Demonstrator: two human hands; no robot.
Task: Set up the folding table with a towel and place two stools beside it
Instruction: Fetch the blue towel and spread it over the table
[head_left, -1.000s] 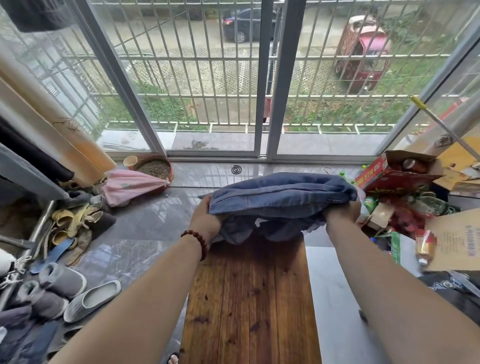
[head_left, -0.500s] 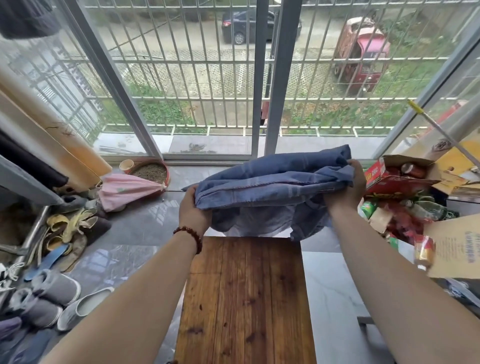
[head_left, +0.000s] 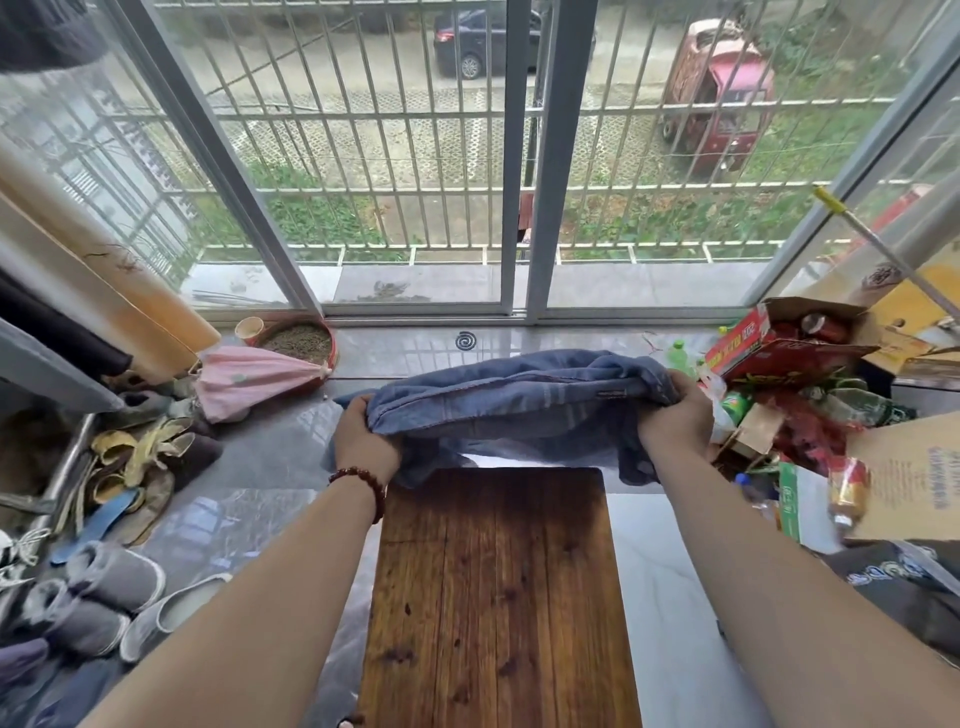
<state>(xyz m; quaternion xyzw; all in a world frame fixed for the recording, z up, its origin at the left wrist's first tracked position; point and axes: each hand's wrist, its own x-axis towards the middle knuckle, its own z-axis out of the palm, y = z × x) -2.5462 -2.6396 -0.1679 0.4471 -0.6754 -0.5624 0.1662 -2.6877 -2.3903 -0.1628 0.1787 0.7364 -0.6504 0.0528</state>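
Obs., standing behind the person. Barred sliding window fills the far wall. Below it, grey tiled floor, with slippers heaped on the person's left and an open cardboard box among bottles and wrappers on the right.

Folding table: unfolded, and its wooden surface is bare from the near edge to the far edge. No stools anywhere in view.

Towel: blue, bunched lengthwise, held in the air just beyond the far edge of the surface. Its lower folds hang to about that edge; whether they touch the wood, cannot tell.

Left hand: fingers curled round the towel's left end. Right hand: likewise curled round the right end. Bead bracelet on the left wrist.

Judgement: the step in hand is the towel; table standing, cloth not yet laid, stools not started.

Next move, as I read it: open the bunch so one edge hangs free, draw it back over the wood and lay it flat and square. The cloth is limp and will crease or slide off the far edge if let go early.
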